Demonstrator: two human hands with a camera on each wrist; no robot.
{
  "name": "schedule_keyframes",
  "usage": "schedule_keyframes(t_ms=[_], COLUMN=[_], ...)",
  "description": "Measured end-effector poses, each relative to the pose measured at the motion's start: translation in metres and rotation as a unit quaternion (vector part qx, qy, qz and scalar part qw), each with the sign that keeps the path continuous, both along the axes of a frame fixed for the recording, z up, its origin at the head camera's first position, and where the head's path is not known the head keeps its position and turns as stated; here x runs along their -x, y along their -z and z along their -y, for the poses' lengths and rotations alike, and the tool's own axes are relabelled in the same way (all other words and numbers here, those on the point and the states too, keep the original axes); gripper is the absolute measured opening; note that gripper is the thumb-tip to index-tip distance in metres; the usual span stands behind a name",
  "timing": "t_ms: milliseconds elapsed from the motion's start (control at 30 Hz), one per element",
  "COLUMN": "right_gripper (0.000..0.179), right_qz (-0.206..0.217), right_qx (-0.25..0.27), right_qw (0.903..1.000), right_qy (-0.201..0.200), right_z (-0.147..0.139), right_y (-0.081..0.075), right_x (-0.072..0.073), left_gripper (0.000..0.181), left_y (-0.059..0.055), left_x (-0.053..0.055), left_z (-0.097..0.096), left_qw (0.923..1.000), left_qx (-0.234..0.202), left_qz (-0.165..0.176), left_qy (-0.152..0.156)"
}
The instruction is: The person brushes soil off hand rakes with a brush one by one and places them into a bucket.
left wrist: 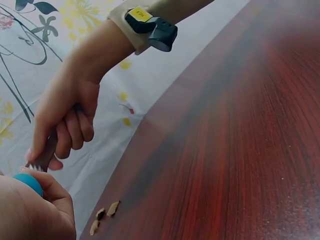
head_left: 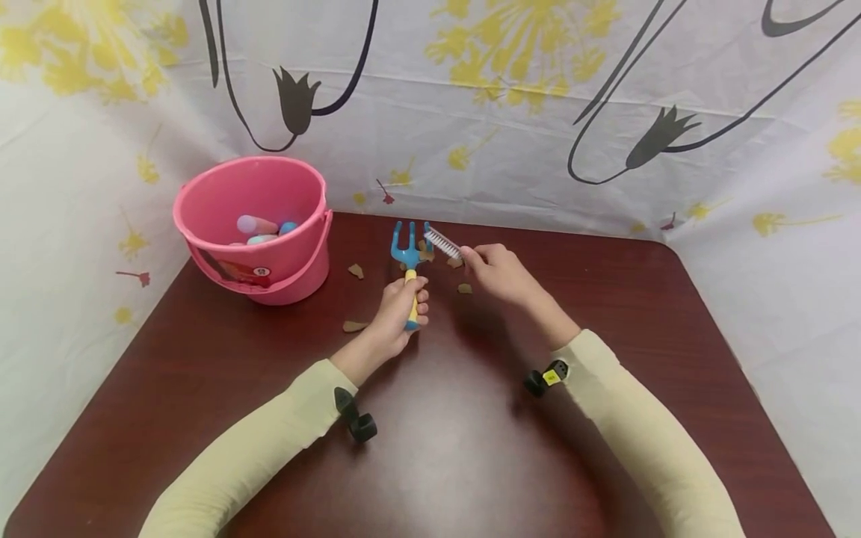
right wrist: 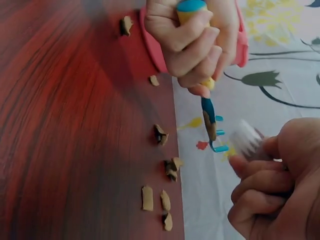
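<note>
My left hand [head_left: 392,312] grips the yellow handle of a small blue hand fork [head_left: 409,258], its prongs pointing away from me. A tan-brown scrap [right wrist: 210,127] clings to the fork's head in the right wrist view. From the right, my right hand [head_left: 503,275] holds a brush [head_left: 442,243] by its handle, thumb along it. The brush's white bristles face the prongs, close beside them, and look blurred in the right wrist view. Several tan-brown scraps [head_left: 465,288] lie on the table below and around the fork.
A pink bucket [head_left: 311,278] stands at the back left of the dark red-brown table [head_left: 646,314], with several pastel-coloured pieces [head_left: 258,224] inside. One longer scrap [head_left: 354,326] lies beside my left hand. A white patterned cloth [head_left: 403,119] hangs along the back and sides.
</note>
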State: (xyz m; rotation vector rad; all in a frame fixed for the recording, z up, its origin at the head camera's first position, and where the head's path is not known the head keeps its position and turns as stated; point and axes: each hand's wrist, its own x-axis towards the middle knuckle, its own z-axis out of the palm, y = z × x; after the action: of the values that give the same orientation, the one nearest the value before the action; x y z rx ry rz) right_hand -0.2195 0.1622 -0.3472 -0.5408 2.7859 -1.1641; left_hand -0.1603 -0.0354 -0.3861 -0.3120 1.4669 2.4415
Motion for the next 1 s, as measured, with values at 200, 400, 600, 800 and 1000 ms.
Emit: schedule_keyframes(t_ms=[200,400,600,800,1000], right_gripper=[0.041,0.048,0.049,0.05,0.047], right_qz=[-0.015,0.0,0.032,0.025,0.05], right_qx=[-0.062,-0.092,-0.062,-0.041,0.011], right_qw=[0.9978,0.9951,0.9967,0.9977,0.9965], right_qy=[0.019,0.037,0.043,0.047,0.066], right_z=[0.01,0.021,0.026,0.028,0.016], right_y=[-0.003,-0.006,-0.002,0.005,0.001], right_x=[-0.003,-0.008,-0.009,-0.009,-0.008], left_gripper=[0.013,0.008,0.01,0.01,0.012], left_y=[-0.001,-0.001,-0.004,-0.004,-0.003], left_x=[0.002,0.004,0.004,0.003,0.005], left_z=[-0.007,-0.016,-0.022,-0.026,-0.029], left_qw=[0.9999,0.9996,0.9996,0.9997,0.9996], left_qx=[-0.01,-0.026,-0.023,-0.023,-0.027], left_qz=[-0.002,-0.002,-0.006,0.0,0.006], left_qy=[-0.012,0.004,0.013,0.001,-0.004])
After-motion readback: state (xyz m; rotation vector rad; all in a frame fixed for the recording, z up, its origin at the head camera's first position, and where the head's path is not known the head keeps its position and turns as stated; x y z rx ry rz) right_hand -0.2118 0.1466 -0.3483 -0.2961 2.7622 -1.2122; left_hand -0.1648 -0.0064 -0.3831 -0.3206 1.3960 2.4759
